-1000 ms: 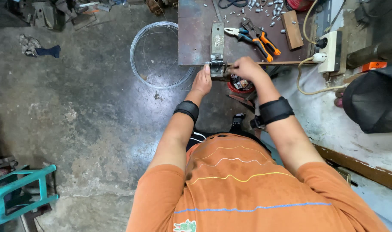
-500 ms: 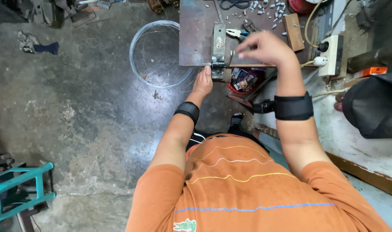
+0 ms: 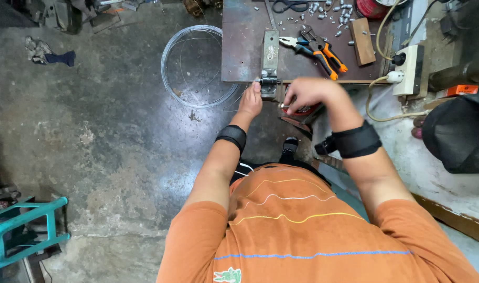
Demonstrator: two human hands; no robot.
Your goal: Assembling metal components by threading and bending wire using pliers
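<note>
As we look down from the head camera, the only view we have, we see the left hand (image 3: 251, 101) stretched out to the near edge of the brown metal worktable (image 3: 242, 47), fingertips pressed on a small grey metal fixture (image 3: 268, 86) clamped at that edge. The fingers are curled and close together around the fixture's left side; we cannot tell whether they pinch anything thin there. A flat grey metal bar (image 3: 270, 50) runs up the table from the fixture.

Just to the right, the right hand (image 3: 308, 93) hovers at the table edge with its fingers bunched tight, thumb and forefinger pinching a small silvery piece (image 3: 284, 106), too small for us to name. Below that hand sits something red (image 3: 304, 110), mostly hidden. Both wrists wear black bands.

On the table, orange-handled pliers (image 3: 328, 55) lie just beyond the right hand, with blue-handled pliers (image 3: 298, 45) beside them, a small wooden block (image 3: 361, 41) to their right, and a scatter of little silver parts (image 3: 334, 14) near the far side. A white power strip (image 3: 408, 68) sits at the table's right end, a cream cable looping down from it.

On the concrete floor to the left of the table lies a coil of thin wire (image 3: 197, 65), close to the left hand. A teal stool (image 3: 24, 230) stands at the lower left, well apart from the work. We see the person's orange striped shirt (image 3: 302, 230) filling the bottom of the view.
</note>
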